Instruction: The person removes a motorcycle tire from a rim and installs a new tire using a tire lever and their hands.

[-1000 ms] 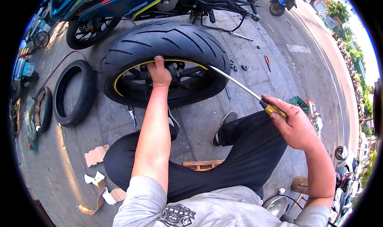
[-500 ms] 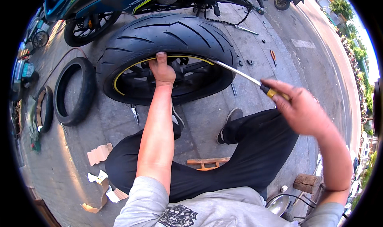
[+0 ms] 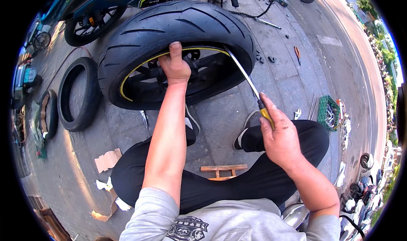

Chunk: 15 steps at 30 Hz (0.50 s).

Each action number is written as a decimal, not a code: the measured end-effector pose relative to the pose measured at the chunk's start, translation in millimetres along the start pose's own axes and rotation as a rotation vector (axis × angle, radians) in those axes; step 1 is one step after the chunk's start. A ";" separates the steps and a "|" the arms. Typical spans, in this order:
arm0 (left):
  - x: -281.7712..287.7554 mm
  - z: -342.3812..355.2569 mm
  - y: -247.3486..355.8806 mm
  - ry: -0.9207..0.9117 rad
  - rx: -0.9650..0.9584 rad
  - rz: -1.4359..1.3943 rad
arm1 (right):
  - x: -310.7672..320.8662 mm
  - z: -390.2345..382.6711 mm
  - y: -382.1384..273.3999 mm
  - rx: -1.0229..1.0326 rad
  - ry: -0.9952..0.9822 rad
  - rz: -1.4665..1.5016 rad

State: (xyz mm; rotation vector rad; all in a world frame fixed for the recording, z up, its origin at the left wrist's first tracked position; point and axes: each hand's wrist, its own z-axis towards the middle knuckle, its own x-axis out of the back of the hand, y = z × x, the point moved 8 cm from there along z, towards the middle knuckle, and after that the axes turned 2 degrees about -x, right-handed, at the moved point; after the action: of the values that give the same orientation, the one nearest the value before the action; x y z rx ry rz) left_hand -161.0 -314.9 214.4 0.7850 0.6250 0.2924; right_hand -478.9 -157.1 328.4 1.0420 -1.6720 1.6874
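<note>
Outdoors, grey paving [image 3: 216, 143] is bordered on the right by a road [image 3: 326, 71]. One wheel [image 3: 182, 27] with its tyre is tilted before the person's knees, its rim clasped by the left hand [image 3: 175, 65]. One yellow-handled lever [image 3: 245, 77] is gripped in the right hand [image 3: 280, 137], its tip set at the rim's edge. Two loose tyres [image 3: 80, 122] are seen at left. One green basket [image 3: 326, 100] is filled with what may be metal tools.
</note>
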 end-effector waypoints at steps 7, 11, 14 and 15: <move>7.3 -13.4 15.5 -0.087 -0.025 0.145 | 111.2 -4.7 -64.4 0.121 -0.240 -0.358; -9.9 1.9 -0.8 -0.037 0.080 0.075 | 140.4 -40.4 -114.8 0.146 -0.258 -0.090; -5.2 -10.6 1.3 -0.091 0.118 0.229 | 95.0 -12.1 -158.7 0.345 -0.313 -0.307; -11.4 -16.4 9.5 -0.069 0.115 0.186 | 82.2 2.8 -168.8 0.357 -0.283 -0.375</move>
State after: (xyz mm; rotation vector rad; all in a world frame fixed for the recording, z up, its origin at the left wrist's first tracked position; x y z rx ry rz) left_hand -180.4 -304.5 217.2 0.9619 0.5079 0.4007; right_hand -385.8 -157.4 491.5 1.7143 -1.2440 1.6717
